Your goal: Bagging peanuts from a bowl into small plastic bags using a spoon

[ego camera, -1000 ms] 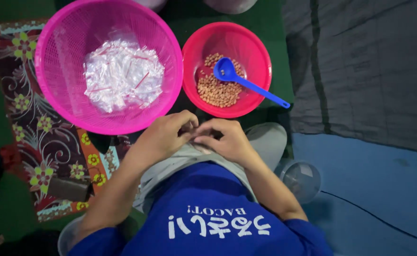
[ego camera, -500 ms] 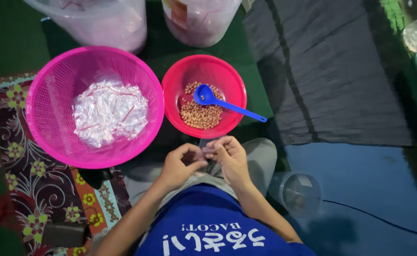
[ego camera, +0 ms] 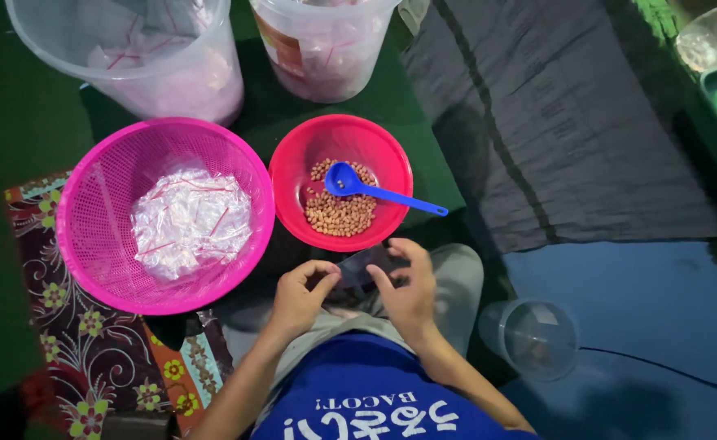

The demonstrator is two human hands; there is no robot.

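Left hand (ego camera: 300, 295) and right hand (ego camera: 407, 289) pinching a hard-to-see clear bag (ego camera: 364, 265), top buckets (ego camera: 142, 57) cropped

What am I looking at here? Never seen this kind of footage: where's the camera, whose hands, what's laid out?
There is no machine: a person wears a camera on the head, looking down at their own lap. The left hand and right hand together pinch a small clear plastic bag. In front sit a red bowl of peanuts with a blue scoop, and a pink basket holding clear bags. Two clear tubs stand behind, and a clear cup lies at the right.
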